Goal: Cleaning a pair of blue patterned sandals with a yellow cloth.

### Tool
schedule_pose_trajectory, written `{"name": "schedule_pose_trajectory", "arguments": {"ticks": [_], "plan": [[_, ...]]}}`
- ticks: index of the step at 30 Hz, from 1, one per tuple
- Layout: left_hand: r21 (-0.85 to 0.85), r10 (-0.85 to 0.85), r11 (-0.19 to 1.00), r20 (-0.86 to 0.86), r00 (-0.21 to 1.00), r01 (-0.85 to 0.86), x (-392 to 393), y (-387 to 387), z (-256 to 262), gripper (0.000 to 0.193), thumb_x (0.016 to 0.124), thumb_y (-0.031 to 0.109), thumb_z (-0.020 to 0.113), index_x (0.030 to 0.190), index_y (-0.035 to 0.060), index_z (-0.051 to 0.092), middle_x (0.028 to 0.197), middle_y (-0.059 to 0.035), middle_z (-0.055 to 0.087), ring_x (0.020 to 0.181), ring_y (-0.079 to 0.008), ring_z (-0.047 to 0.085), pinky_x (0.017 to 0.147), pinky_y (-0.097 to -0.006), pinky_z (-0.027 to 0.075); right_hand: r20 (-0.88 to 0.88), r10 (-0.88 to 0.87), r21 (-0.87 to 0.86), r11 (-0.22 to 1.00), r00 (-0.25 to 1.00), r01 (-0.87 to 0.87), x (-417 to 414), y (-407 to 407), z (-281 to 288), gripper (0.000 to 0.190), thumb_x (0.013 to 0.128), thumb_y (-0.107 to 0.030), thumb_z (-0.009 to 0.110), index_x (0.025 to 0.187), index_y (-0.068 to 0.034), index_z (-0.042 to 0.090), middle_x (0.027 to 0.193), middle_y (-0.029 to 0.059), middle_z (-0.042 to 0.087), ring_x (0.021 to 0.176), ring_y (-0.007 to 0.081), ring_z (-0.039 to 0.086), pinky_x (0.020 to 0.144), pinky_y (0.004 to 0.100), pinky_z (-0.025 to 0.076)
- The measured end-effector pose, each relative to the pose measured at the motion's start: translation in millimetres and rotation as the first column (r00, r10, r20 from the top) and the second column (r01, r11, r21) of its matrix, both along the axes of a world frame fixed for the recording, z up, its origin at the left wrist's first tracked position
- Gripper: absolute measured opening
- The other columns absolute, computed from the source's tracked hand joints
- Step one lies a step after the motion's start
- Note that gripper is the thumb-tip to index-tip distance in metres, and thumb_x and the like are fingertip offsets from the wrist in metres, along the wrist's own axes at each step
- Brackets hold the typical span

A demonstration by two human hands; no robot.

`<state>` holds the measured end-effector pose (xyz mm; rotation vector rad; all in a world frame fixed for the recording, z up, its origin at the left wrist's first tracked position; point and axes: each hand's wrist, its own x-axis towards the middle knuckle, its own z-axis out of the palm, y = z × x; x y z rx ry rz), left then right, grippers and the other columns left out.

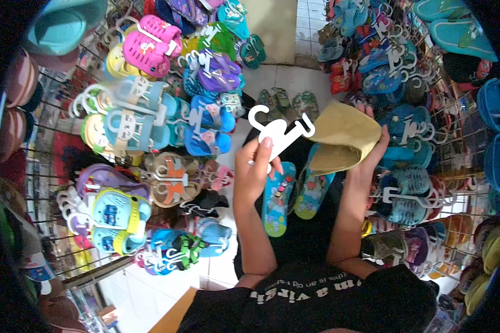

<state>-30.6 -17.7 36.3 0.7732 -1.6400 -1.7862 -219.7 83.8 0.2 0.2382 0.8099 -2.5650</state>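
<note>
Between thumb and fingers of my left hand [254, 162] is a white plastic shoe hanger [281, 135], its hook up and its clip end pointing right. My right hand [368, 141] holds a yellowish-tan piece of sheet material [346, 129], folded or curled open toward the lower left; whether it is paper or cloth I cannot tell. Below my hands, over my dark-clothed lap, lie two teal and green flip-flops with cartoon prints, a left one [278, 200] and a right one [315, 193], the latter partly behind the tan sheet. They do not touch my fingers visibly.
Wire grid racks on both sides carry children's footwear on white hangers: pink clogs [152, 45], blue slides [208, 125] and light-blue clogs [118, 214] at left, teal sandals [408, 187] at right. Patterned footwear [306, 104] rests on the tiled floor [275, 77] ahead. A brown board edge [175, 310] is at lower left.
</note>
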Motion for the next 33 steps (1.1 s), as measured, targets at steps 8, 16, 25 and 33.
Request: {"name": "schedule_pose_trajectory", "arguments": {"ticks": [8, 16, 25, 33], "plan": [[0.092, -0.031, 0.995, -0.087, 0.996, 0.039, -12.4, 11.5, -3.3, 0.029, 0.091, 0.025, 0.047, 0.098, 0.0002, 0.060, 0.050, -0.0003, 0.051, 0.043, -0.0031, 0.042, 0.041, -0.0199, 0.032, -0.437, 0.404, -0.109, 0.863, 0.803, -0.494, 62.3, -27.5, 49.4, 0.082, 0.075, -0.054, 0.041, 0.135, 0.001, 0.026, 0.131, 0.0249, 0.038, 0.118, 0.0350, 0.041, 0.099, 0.0412, 0.032], [-0.351, -0.073, 0.929, 0.139, 0.988, 0.119, -12.2, 13.9, -3.9, 0.027, 0.090, 0.019, 0.049, 0.073, -0.0003, 0.058, 0.048, -0.0024, 0.051, 0.042, -0.0059, 0.047, 0.040, -0.0233, 0.033, -0.730, 0.487, 0.654, 0.702, 0.480, 0.283, 62.9, -33.8, 5.5, 0.032, 0.091, -0.026, 0.044, 0.080, 0.000, 0.057, 0.063, 0.0066, 0.058, 0.057, 0.0124, 0.053, 0.052, 0.0278, 0.040], [-0.193, -0.216, 0.955, 0.066, 0.974, 0.225, -3.3, 12.8, 12.3, 0.035, 0.089, 0.022, 0.047, 0.064, -0.0007, 0.055, 0.049, -0.0075, 0.055, 0.044, -0.0135, 0.053, 0.043, -0.0274, 0.037, -0.334, 0.659, 0.609, 0.696, 0.674, -0.380, 53.8, -22.3, 41.8, 0.050, 0.090, -0.047, 0.041, 0.073, -0.003, 0.059, 0.057, 0.0017, 0.053, 0.049, 0.0073, 0.046, 0.045, 0.0208, 0.034], [0.019, -0.026, 0.999, -0.231, 0.973, 0.032, -0.2, 2.5, 1.3, 0.039, 0.092, 0.028, 0.038, 0.093, -0.0036, 0.060, 0.066, -0.0094, 0.062, 0.049, -0.0093, 0.048, 0.047, -0.0231, 0.037, -0.342, 0.748, -0.308, 0.483, 0.569, -0.820, 32.1, -24.2, 8.1, 0.053, 0.092, -0.048, 0.031, 0.085, -0.003, 0.058, 0.060, 0.0071, 0.057, 0.051, 0.0171, 0.055, 0.050, 0.0282, 0.047]]}}
